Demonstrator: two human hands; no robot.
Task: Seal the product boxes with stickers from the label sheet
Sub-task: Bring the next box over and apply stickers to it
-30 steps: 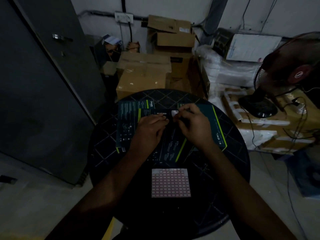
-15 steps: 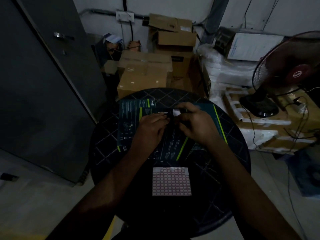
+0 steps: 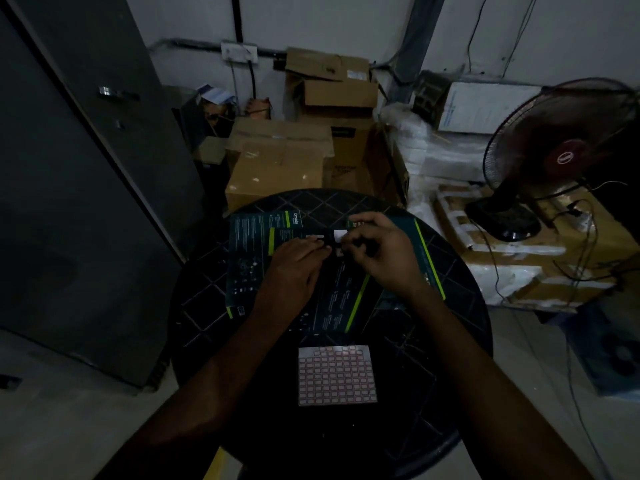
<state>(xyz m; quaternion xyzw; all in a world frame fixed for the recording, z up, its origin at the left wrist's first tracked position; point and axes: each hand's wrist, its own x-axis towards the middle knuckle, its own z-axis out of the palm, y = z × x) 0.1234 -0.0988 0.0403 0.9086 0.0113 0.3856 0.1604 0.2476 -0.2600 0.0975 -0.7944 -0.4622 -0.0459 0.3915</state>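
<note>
Dim light and both hands hide much of the middle box [image 3: 332, 292]. The left hand [image 3: 294, 271] lies on it, fingers flat; the right hand [image 3: 384, 258], fingers curled, pinches a sticker [image 3: 340, 234] at its far end.

Ahead of you stands a round black table [image 3: 450, 341]; behind it brown cardboard boxes [image 3: 277, 168] are stacked against the wall; to your right a pedestal fan [image 3: 568, 157] sits on wrapped cartons; a grey metal cabinet [image 3: 69, 202] stands left.
</note>
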